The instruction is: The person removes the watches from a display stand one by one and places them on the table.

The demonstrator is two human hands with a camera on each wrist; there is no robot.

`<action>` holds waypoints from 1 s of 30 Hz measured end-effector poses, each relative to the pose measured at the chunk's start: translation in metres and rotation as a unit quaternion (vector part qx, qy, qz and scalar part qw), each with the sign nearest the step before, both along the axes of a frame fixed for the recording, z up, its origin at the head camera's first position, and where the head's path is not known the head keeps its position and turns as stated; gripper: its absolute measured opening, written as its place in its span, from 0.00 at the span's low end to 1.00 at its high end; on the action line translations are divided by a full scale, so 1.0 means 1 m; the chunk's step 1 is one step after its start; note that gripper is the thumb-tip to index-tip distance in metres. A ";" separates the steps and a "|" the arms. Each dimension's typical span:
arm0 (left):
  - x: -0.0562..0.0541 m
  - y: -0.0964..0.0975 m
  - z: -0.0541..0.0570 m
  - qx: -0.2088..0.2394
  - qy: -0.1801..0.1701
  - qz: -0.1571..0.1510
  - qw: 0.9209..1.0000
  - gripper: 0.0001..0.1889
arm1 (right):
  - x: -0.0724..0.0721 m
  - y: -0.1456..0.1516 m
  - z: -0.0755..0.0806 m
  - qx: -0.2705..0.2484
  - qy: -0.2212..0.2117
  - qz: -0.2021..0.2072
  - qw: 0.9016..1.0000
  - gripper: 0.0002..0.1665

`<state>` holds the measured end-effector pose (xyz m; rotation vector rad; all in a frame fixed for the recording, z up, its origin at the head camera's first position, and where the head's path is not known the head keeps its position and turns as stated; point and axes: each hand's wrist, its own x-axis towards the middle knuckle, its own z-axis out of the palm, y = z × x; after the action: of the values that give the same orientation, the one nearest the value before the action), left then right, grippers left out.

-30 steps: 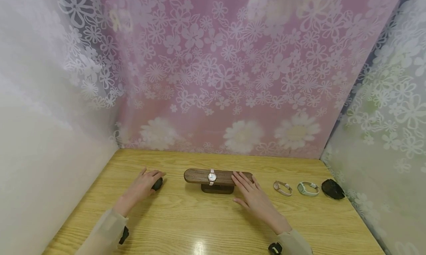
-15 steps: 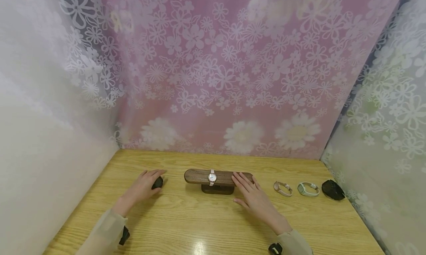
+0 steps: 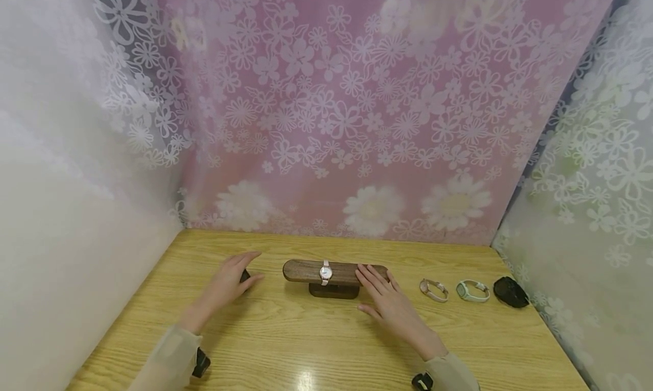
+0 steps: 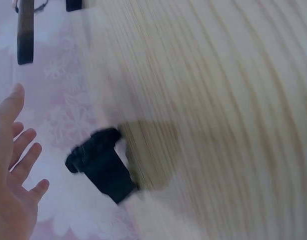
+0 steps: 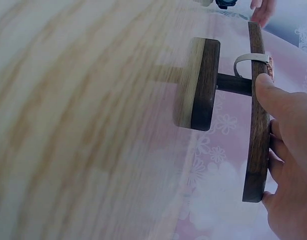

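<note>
In the head view a wooden watch stand (image 3: 301, 270), a bar on a short base, stands mid-table with a small pale-strapped watch (image 3: 325, 272) around its bar. My right hand (image 3: 395, 309) rests straight fingers on the bar's right end. Its thumb (image 5: 273, 92) overlaps the bar in the right wrist view but looks clear of it from above. Left of the stand, my left hand (image 3: 224, 286) has fingers and thumb spread, holding nothing. A black watch (image 4: 106, 167) lies on the table beside it, apart from the fingers in the left wrist view and mostly hidden in the head view.
To the right of the stand lie a tan-strapped watch (image 3: 433, 289), a pale green watch (image 3: 473, 290) and a black watch-like item (image 3: 511, 292) by the table's right edge. Flowered curtains (image 3: 326, 124) hang behind the wooden table (image 3: 285, 345).
My left hand has spread its fingers and moved slightly right and forward, off the black watch. The right hand keeps its place on the stand.
</note>
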<state>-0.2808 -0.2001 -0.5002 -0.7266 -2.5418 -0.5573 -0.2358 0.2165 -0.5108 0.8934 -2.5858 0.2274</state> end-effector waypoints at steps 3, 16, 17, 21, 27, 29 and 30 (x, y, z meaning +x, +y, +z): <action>-0.002 0.012 -0.001 0.012 0.017 -0.013 1.000 0.34 | 0.000 0.000 0.000 -0.001 0.001 -0.001 1.000 0.48; -0.006 0.087 0.011 0.019 -0.007 -0.076 0.997 0.37 | 0.000 0.001 0.000 -0.003 -0.002 0.006 1.000 0.48; -0.007 0.092 0.011 0.016 -0.012 -0.079 0.997 0.37 | 0.000 0.001 0.000 -0.002 -0.001 0.007 1.000 0.47; -0.009 0.111 0.012 -0.001 -0.030 -0.089 0.996 0.38 | -0.001 0.000 0.000 0.000 0.003 0.008 1.000 0.47; -0.013 0.132 0.010 -0.042 -0.026 -0.097 0.994 0.41 | 0.000 0.000 0.000 0.003 0.001 0.002 1.000 0.47; -0.014 0.136 0.009 -0.049 -0.026 -0.100 0.993 0.41 | 0.000 0.001 0.000 0.003 0.001 0.002 1.000 0.47; -0.014 0.137 0.008 -0.053 -0.027 -0.100 0.993 0.41 | 0.000 0.001 0.000 0.003 0.001 0.002 1.000 0.47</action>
<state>-0.2951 -0.0628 -0.4921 -1.0269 -2.5803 -0.5153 -0.2360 0.2172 -0.5107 0.9009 -2.5841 0.2190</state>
